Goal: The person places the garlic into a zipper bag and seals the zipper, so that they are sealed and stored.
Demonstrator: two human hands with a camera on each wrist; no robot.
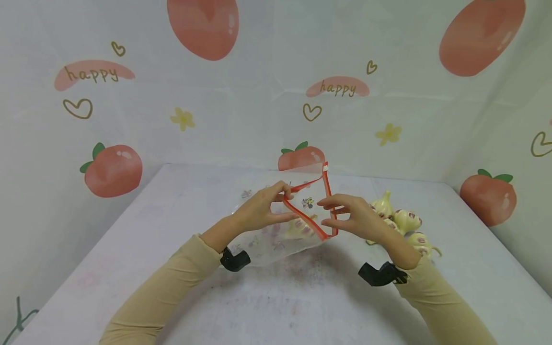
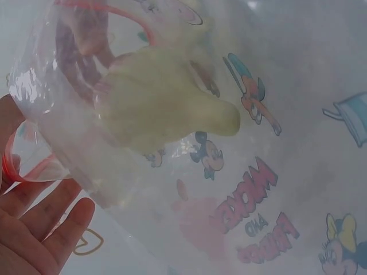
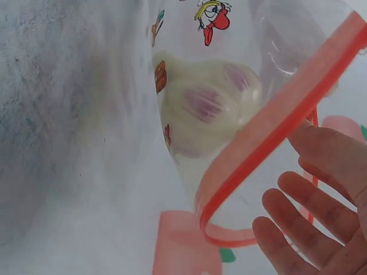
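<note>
A clear zip bag (image 1: pixel 267 247) with red edging and cartoon prints is held above the table, its mouth spread open to the right. My left hand (image 1: pixel 265 206) pinches the left side of the red rim. Inside the bag, near the mouth, lies a garlic bulb (image 3: pixel 203 109), pale with purple patches; through the plastic its stem (image 2: pixel 221 117) shows in the left wrist view. My right hand (image 1: pixel 355 215) is at the right side of the mouth, its loosely straight fingers (image 3: pixel 309 200) reaching across the red rim with no garlic in them.
Several more garlic bulbs (image 1: pixel 407 220) lie in a group on the white table (image 1: pixel 276 306), partly behind the right hand and forearm. A white cloth wall (image 1: pixel 258 96) with printed fruit stands behind the table. Black wrist mounts (image 1: pixel 235 260) are on both wrists.
</note>
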